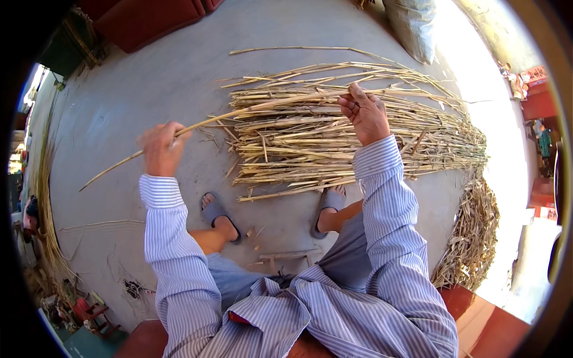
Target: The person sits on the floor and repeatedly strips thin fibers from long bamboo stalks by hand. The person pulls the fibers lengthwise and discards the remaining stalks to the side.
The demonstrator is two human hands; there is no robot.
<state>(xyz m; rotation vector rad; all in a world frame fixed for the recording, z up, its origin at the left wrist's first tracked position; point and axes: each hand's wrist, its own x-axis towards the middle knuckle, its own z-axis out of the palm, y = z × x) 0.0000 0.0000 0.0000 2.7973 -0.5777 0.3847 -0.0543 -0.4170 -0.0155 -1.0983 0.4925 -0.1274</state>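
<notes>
A long, thin dry stalk [256, 108] stretches between my hands, sloping down toward the left, where its thin tip points at the floor. My left hand [163, 147], a little blurred, is closed around it near the thinner end. At the other end my right hand [366, 113] pinches it between thumb and fingers. Beneath and beyond the right hand lies a broad pile of straw-coloured dry stalks [310, 140], laid mostly side by side. Several loose stalks [286, 49] lie along its far edge.
A heap of dry leaves [471, 235] lies at the right, by the pile's end. Long thin stalks [45, 179] lie along the far left. A grey sack [412, 27] and a dark red sofa [146, 24] stand at the back. A small wooden piece [289, 255] lies between my sandalled feet.
</notes>
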